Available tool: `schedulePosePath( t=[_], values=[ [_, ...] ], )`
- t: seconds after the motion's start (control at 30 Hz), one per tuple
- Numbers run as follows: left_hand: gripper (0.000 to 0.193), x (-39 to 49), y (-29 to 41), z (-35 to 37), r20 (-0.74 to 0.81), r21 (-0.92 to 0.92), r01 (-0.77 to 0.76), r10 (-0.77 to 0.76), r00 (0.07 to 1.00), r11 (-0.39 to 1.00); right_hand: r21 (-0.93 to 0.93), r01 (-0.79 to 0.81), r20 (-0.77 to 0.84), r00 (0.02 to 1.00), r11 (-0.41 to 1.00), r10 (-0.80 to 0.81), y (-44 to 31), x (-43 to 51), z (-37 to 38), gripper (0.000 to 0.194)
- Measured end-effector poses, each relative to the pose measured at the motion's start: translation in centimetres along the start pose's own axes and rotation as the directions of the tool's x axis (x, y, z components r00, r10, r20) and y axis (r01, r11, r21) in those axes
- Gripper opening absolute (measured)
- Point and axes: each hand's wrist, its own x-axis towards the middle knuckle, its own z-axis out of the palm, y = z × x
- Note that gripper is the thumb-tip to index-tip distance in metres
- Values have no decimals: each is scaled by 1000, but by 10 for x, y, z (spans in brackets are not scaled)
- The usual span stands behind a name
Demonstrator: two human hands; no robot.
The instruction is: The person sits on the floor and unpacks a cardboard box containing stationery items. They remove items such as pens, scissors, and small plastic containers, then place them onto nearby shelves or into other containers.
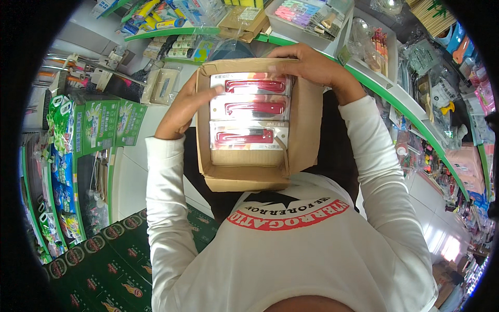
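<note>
An open cardboard box (306,128) is held in front of my torso between both hands. Inside lie three clear-fronted packages, each showing a red-handled tool: a top package (255,85), a middle package (255,108) and a lower package (243,136). My left hand (181,107) grips the box's left wall, its thumb over the rim near the top package. At the upper right corner, my right hand (312,64) holds the back wall, with some fingers hidden behind it. Bare cardboard shows below the lower package.
Green-edged shelves curve round the back and right. They carry a plastic bin of pastel-handled items (282,27), a white tray (391,58) and bagged goods. Green cartons (101,121) stand on the left shelving. A dark green printed surface (113,269) is at the lower left.
</note>
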Motion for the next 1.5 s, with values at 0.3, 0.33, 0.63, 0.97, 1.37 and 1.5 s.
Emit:
schedulePosePath(
  t=[0.3,0.33,0.63,0.97,1.37,1.5],
  values=[
    [36,-8,-48,-26,-271,-569,99,-300,915,816,-477,202,-605,630,855,-486,-3,-30,14,40],
    [39,-10,-55,-27,-252,-623,17,-220,942,782,-462,241,-597,627,853,-501,-5,-42,16,39],
    [45,-16,-59,3,-664,-353,-413,87,743,839,-527,137,-419,817,839,-396,-26,-72,51,56],
    [32,-23,-72,32,-635,-308,-352,85,767,884,-659,303,45,929,688,-366,-34,-53,79,47],
    [29,-25,-84,42,-615,-238,-234,40,787,943,-652,418,244,906,633,-347,-1,-39,104,46],
    [33,-26,-88,42,-604,-240,-197,13,797,950,-558,387,181,920,734,-347,-4,-40,97,47]
  ],
)
